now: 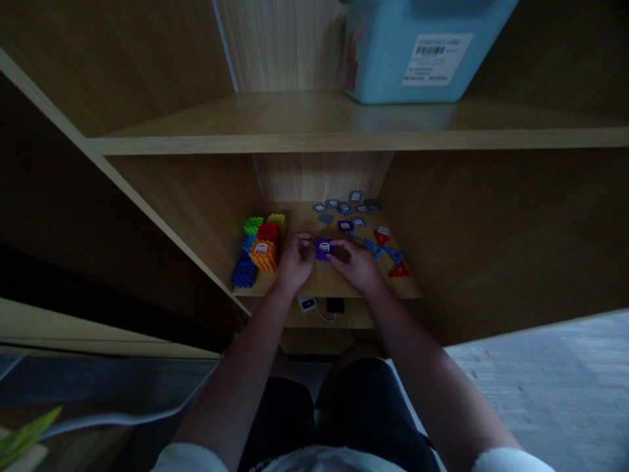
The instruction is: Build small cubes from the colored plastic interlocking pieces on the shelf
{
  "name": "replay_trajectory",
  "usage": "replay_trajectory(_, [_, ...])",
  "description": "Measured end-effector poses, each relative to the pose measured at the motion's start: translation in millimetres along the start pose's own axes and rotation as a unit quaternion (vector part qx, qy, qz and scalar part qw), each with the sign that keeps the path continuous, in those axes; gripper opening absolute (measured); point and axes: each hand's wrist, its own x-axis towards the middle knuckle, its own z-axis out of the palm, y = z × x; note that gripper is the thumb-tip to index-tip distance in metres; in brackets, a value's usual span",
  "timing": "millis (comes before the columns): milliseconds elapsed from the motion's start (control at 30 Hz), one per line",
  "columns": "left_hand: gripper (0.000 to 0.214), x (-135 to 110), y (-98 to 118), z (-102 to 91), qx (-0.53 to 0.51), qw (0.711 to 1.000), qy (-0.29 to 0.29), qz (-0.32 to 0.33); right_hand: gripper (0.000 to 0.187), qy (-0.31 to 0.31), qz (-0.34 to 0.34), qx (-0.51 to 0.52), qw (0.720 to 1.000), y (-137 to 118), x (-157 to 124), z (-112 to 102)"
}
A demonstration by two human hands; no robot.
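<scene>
A small purple interlocking tile (pixel 323 249) with a white window print is held up between my hands, over the low shelf. My right hand (pixel 358 263) pinches its right edge between thumb and fingers. My left hand (pixel 296 261) is curled at the opposite edge, fingertips against it. Just left of that hand stand stacks of matching tiles: orange (pixel 264 255), red (pixel 268 232), dark blue (pixel 244 272), green (pixel 254 225) and yellow (pixel 277 220). Another purple tile (pixel 345 225) lies behind my right hand.
Several grey tiles (pixel 344 208) lie scattered at the back of the shelf. Red triangles (pixel 399 270) and blue triangles (pixel 392 254) are at the right. Overhead, a light-blue bin (pixel 413 65) stands on the upper shelf (pixel 295 124). Below, a white device (pixel 307 304) has a cable.
</scene>
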Motion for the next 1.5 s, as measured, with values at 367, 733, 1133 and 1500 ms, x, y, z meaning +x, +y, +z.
replay_trajectory(367, [0.019, 1.0, -3.0, 0.4, 0.027, 0.999, 0.018, -0.002, 0.030, -0.001, 0.009, 0.000, 1.000, 0.9, -0.9, 1.0])
replay_trajectory(733, [0.020, -0.8, 5.4, -0.1, 0.045, 0.999, 0.000, -0.010, 0.032, -0.013, 0.026, 0.000, 1.000, 0.2, -1.3, 1.9])
replay_trajectory(1133, [0.020, -0.8, 4.0, 0.6, 0.059, 0.998, -0.002, -0.006, 0.049, -0.044, 0.015, -0.026, 0.999, 5.6, -1.5, 4.7])
replay_trajectory(1500, [0.020, -0.3, 6.8, 0.8, 0.074, 0.997, 0.009, -0.021, 0.052, -0.055, 0.023, -0.037, 0.998, 1.6, -2.1, 3.0])
